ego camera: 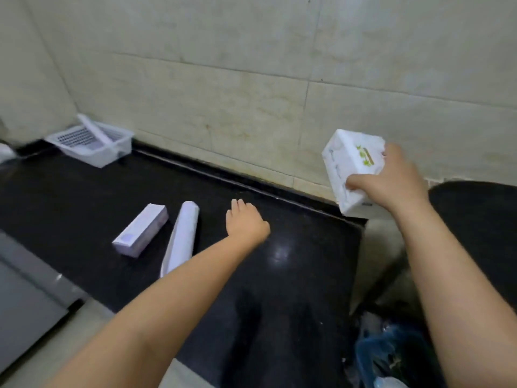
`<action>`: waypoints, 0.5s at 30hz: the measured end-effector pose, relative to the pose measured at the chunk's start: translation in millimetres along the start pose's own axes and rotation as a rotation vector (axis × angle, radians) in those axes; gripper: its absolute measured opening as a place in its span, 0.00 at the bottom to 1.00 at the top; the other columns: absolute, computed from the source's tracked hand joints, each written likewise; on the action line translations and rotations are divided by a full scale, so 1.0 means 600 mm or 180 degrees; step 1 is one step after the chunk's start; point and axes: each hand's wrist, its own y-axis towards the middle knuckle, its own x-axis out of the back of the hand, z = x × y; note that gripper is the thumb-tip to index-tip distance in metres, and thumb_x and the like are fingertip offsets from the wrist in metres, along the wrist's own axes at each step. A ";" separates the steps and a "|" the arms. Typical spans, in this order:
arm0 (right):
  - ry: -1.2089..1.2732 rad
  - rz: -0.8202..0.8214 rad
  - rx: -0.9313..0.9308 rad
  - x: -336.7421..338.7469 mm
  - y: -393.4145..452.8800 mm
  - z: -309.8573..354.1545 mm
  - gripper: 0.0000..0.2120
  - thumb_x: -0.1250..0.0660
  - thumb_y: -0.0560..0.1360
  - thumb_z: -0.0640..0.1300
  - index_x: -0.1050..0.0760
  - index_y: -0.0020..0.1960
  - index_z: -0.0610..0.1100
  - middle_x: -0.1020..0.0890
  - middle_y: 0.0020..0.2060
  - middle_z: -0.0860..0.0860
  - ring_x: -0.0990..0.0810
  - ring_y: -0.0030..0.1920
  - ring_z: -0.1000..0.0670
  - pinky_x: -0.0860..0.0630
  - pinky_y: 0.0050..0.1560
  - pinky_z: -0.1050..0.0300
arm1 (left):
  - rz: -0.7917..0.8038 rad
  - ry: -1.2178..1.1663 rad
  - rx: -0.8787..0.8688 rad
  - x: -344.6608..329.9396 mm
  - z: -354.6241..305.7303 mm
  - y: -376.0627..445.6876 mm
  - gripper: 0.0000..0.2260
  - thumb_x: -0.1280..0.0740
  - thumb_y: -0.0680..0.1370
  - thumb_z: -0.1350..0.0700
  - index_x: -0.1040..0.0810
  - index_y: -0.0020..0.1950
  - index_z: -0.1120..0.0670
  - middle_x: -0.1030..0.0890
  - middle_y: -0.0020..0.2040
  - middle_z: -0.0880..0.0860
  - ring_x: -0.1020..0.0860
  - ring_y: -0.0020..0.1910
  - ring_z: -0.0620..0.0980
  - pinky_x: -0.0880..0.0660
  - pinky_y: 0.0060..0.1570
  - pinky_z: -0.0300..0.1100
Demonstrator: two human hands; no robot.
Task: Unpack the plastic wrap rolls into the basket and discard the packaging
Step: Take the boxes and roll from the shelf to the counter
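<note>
A pale purple box (141,230) lies on the black counter (293,261), and a white plastic wrap roll (181,236) lies just right of it. My left hand (246,222) hovers over the counter to the right of that roll, fingers loosely apart, holding nothing. My right hand (391,177) grips a white soft pack with green print (351,163) in the air near the counter's right end. A white plastic basket (117,152) stands in the far left corner, with one roll (93,130) leaning inside it.
A tiled wall runs behind the counter. Below the counter's right end sits a bin with a blue bag (391,357) and rubbish in it. A grey surface (25,298) lies at the lower left. A dark rounded object (481,219) is at the right edge.
</note>
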 end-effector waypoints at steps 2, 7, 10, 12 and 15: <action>0.0010 0.0303 0.0094 -0.103 -0.008 0.042 0.41 0.28 0.62 0.51 0.43 0.70 0.47 0.30 0.65 0.41 0.31 0.63 0.37 0.30 0.62 0.42 | 0.0039 0.0044 0.0296 -0.003 0.101 0.015 0.24 0.40 0.77 0.52 0.37 0.70 0.64 0.39 0.74 0.60 0.46 0.75 0.57 0.42 0.72 0.50; -0.0571 0.0862 -0.0074 -0.363 -0.044 0.123 0.41 0.30 0.65 0.55 0.45 0.71 0.49 0.31 0.63 0.38 0.34 0.63 0.37 0.34 0.62 0.46 | 0.0102 0.0239 0.0562 -0.011 0.333 0.056 0.23 0.39 0.77 0.53 0.37 0.69 0.63 0.37 0.72 0.61 0.44 0.74 0.58 0.40 0.71 0.51; -0.0732 0.1014 -0.0203 -0.492 -0.065 0.155 0.38 0.31 0.66 0.56 0.45 0.71 0.51 0.32 0.63 0.38 0.34 0.62 0.38 0.35 0.62 0.46 | 0.0154 0.0366 0.0436 -0.015 0.440 0.092 0.22 0.40 0.77 0.54 0.36 0.68 0.63 0.35 0.70 0.60 0.42 0.73 0.58 0.38 0.70 0.50; -0.0933 0.1076 -0.0251 -0.560 -0.079 0.164 0.37 0.33 0.68 0.57 0.46 0.71 0.51 0.34 0.64 0.38 0.35 0.62 0.39 0.36 0.63 0.45 | 0.0144 0.0437 0.0293 -0.019 0.496 0.116 0.20 0.41 0.78 0.54 0.35 0.66 0.63 0.33 0.69 0.60 0.42 0.73 0.58 0.36 0.68 0.48; -0.1275 0.1052 -0.0327 -0.627 -0.101 0.157 0.35 0.34 0.69 0.56 0.46 0.71 0.52 0.36 0.65 0.39 0.35 0.61 0.39 0.37 0.63 0.46 | 0.0168 0.0448 0.0030 -0.029 0.550 0.147 0.22 0.42 0.79 0.52 0.38 0.68 0.63 0.36 0.72 0.60 0.43 0.74 0.58 0.36 0.68 0.48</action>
